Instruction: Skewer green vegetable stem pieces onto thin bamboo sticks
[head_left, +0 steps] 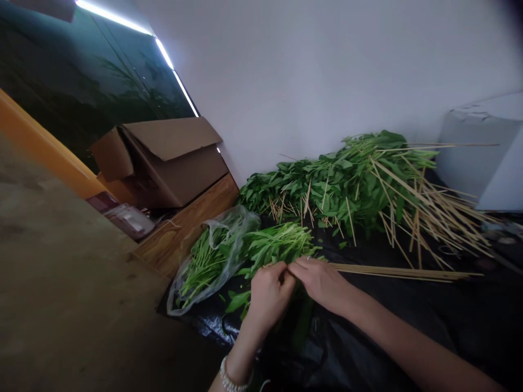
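Observation:
My left hand (267, 294) and my right hand (321, 280) meet over a loose bunch of green leafy stems (278, 245) on a black plastic sheet (408, 321). Both hands have their fingers curled in a pinch on the greens; a thin bamboo skewer (392, 270) runs rightwards from under my right hand. A pearl bracelet (231, 378) is on my left wrist. What exactly lies between the fingertips is hidden.
A clear plastic bag of greens (208, 258) lies left of my hands. A long pile of skewered leafy greens (359, 185) with many bamboo sticks (445, 223) runs along the white wall. An open cardboard box (163, 160) stands at the left; a white container (486, 152) at the right.

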Motion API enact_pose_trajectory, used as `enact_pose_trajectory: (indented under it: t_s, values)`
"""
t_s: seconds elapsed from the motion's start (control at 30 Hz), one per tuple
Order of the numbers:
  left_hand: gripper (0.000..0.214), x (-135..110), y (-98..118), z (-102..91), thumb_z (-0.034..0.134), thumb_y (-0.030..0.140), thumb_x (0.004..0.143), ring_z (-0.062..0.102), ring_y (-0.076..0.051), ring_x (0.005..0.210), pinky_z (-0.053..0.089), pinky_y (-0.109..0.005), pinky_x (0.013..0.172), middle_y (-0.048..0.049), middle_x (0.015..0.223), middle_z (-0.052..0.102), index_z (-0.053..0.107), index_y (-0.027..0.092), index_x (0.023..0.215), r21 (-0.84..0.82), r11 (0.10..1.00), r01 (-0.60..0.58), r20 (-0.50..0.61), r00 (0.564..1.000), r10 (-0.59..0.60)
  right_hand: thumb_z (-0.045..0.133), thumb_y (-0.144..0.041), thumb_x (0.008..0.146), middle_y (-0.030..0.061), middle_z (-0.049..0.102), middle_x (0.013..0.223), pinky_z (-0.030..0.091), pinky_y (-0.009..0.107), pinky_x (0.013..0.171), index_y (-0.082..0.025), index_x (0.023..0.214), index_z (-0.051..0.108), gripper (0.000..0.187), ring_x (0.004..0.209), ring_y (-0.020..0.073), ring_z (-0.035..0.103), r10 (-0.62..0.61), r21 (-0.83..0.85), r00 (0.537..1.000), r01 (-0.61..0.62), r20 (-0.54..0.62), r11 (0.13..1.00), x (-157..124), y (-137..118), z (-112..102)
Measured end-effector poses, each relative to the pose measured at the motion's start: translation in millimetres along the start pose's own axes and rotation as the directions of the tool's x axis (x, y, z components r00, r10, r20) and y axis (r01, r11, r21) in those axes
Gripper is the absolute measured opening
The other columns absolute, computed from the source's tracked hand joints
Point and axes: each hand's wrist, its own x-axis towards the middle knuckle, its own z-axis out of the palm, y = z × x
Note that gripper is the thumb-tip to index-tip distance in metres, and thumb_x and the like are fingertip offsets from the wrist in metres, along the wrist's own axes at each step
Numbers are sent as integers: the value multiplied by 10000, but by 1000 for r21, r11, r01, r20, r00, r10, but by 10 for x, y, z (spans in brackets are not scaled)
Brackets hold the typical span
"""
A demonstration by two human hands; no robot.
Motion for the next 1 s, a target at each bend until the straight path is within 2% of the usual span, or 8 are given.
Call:
enact_pose_trajectory:
  t_s: [0.13, 0.27, 0.37, 0.5, 0.67, 0.83, 0.9, 1.0]
  values:
    - [215, 14, -81, -62, 423, 205, 781, 383, -113, 537, 274, -237, 532, 37, 536, 400, 437, 189, 566, -457, 877, 150, 126, 987, -103, 385, -73, 889, 16, 572, 787, 408, 264, 671, -210, 846, 554, 222, 762, 155, 550, 61, 319, 995, -33, -77, 947, 45, -36, 7]
    - [243, 88, -161, -264, 425, 312, 832, 421, -116, 533, 343, -227, 555, 37, 528, 441, 510, 184, 644, -731, 641, 233, 240, 968, -78, 391, -249, 946, -18, 566, 674, 402, 260, 600, -241, 823, 552, 203, 594, 132, 542, 326, 598, 931, -169, -164, 783, 92, 3, -11]
    - [258, 208, -190, -502, 453, 343, 882, 526, -144, 665, 403, -239, 652, -2, 673, 579, 645, 173, 859, -649, 747, 141, 170, 985, -39, 405, -325, 952, -25, 572, 648, 399, 262, 578, -257, 861, 571, 201, 551, 133, 540, 449, 632, 860, -212, -241, 746, 93, 113, -8]
    - [289, 490, -151, -640, 465, 300, 920, 599, -188, 835, 427, -286, 782, -52, 894, 681, 695, 205, 1068, -237, 971, -31, -18, 999, 27, 393, -332, 959, 1, 576, 686, 405, 276, 633, -256, 885, 570, 207, 650, 163, 570, 397, 461, 859, -223, -322, 859, 55, 241, 26]
    - [315, 905, -138, -152, 428, 256, 955, 584, -240, 1037, 417, -357, 910, -102, 1063, 677, 670, 221, 1154, 152, 979, -136, -142, 977, 158, 366, -289, 968, 57, 631, 904, 407, 298, 746, -231, 968, 572, 214, 830, 189, 601, 279, 279, 921, -201, -274, 939, -1, 261, 52]
    - [559, 1007, -354, 509, 481, 412, 930, 441, -301, 1291, 334, -461, 1055, -212, 1395, 484, 422, 112, 1397, 190, 961, -203, 86, 978, 189, 321, -253, 982, 67, 629, 859, 403, 294, 735, -199, 974, 586, 270, 793, 182, 593, 179, 66, 962, -169, -206, 983, -19, 261, 69]
    - [571, 987, -437, 599, 427, 410, 953, 413, -274, 1323, 317, -443, 1082, -204, 1428, 452, 352, 115, 1436, 132, 971, -197, 107, 977, 184, 327, -246, 981, 66, 630, 839, 399, 294, 722, -190, 962, 593, 273, 766, 179, 587, 161, 22, 967, -160, -196, 987, -23, 265, 78]
    - [555, 951, -437, 503, 388, 402, 967, 376, -258, 1352, 293, -449, 1104, -188, 1453, 424, 327, 135, 1449, 50, 978, -201, 40, 979, 199, 337, -240, 981, 61, 636, 837, 392, 288, 698, -184, 953, 600, 270, 738, 171, 584, 134, -26, 973, -142, -188, 990, -32, 261, 97]
